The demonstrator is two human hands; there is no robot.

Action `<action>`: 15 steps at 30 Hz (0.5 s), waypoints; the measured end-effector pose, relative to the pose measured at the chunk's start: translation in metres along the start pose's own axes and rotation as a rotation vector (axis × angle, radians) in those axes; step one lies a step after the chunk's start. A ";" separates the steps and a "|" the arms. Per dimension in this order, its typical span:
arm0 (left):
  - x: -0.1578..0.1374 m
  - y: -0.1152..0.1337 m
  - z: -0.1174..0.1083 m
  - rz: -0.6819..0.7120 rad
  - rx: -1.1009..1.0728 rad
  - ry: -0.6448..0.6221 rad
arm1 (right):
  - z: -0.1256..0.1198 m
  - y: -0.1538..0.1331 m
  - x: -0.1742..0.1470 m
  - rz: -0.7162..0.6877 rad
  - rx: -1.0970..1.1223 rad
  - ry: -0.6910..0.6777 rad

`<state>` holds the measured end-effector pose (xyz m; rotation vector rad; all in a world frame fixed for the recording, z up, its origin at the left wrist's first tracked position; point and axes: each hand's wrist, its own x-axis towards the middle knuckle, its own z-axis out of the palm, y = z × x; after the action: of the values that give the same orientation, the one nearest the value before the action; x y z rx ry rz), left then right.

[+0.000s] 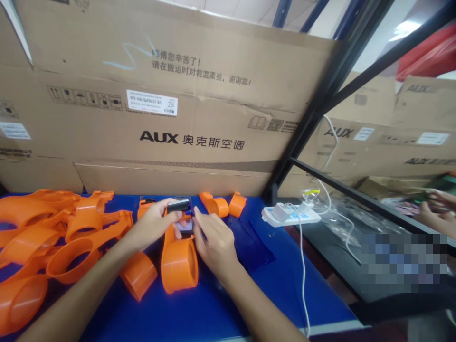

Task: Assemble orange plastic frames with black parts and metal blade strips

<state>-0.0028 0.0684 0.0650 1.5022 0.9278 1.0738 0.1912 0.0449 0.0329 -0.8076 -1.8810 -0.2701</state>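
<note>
An orange plastic tape dispenser [179, 268] is in front of me, its wide ring facing down towards the blue table. My left hand [156, 223] is closed around the dispenser's upper end, where a black roller-like part [179, 205] shows along the fingers. From the other side, my right hand [216, 239] meets that end with its fingers pressed together. What they pinch is mostly hidden; a little dark blue shows at the fingertips. Behind the hands lies a small object with a pale, screen-like face [185, 226], partly covered.
Several orange dispensers [80, 259] are heaped on the left, with orange pieces [217, 205] further back. Dark blue flat sheets [251, 244] lie on the table [285, 280]. A white power strip [290, 214] with cables is at right, by a black frame [306, 128]. Another person's hand [440, 211] appears beyond.
</note>
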 end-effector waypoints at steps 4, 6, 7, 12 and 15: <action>0.000 -0.001 0.001 -0.010 -0.005 -0.001 | -0.001 -0.002 0.000 -0.007 -0.001 -0.035; 0.001 -0.001 0.000 -0.006 -0.026 -0.004 | -0.002 -0.003 0.001 0.005 0.066 -0.032; 0.000 0.000 -0.001 -0.003 -0.037 -0.006 | -0.003 -0.004 0.003 0.026 0.109 -0.023; -0.006 0.007 -0.002 -0.048 -0.140 -0.102 | -0.012 -0.004 0.014 0.378 0.443 -0.006; -0.012 0.012 0.003 -0.109 -0.227 -0.240 | -0.018 -0.001 0.022 0.523 0.716 -0.131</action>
<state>-0.0033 0.0541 0.0745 1.3422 0.6878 0.8674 0.1980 0.0437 0.0604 -0.7785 -1.6311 0.7565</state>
